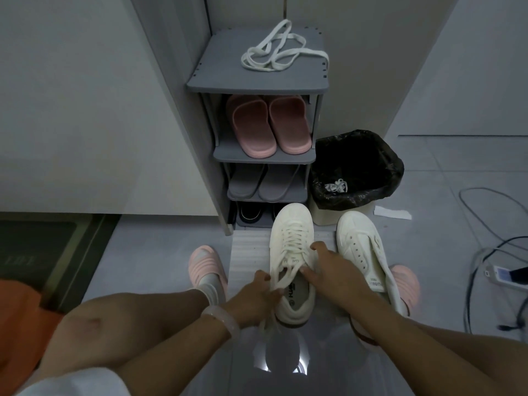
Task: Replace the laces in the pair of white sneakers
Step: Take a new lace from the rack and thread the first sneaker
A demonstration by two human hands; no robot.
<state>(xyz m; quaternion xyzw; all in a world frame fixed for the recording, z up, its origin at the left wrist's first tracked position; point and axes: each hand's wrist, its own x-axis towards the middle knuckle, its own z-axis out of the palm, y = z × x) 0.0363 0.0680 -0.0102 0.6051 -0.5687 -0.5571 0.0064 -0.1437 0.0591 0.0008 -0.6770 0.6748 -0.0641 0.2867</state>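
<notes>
A laced white sneaker (pixel 291 230) stands on a pale mat on the floor, toe pointing away from me. My left hand (pixel 257 298) grips the loose lace ends (pixel 281 277) near the sneaker's opening. My right hand (pixel 328 270) rests on the sneaker's right side, thumb and forefinger spread along the collar. A second white sneaker (pixel 360 241) with bare eyelets and no lace lies to the right. A loose white lace (pixel 281 50) is heaped on top of the grey shoe rack (pixel 257 87).
The rack holds pink slippers (pixel 268 124), grey slippers and dark shoes below. A bin with a black liner (pixel 357 170) holds a crumpled old lace. Cables (pixel 485 241) trail at the right. My feet wear pink sandals (pixel 205 264). A dark doormat lies at left.
</notes>
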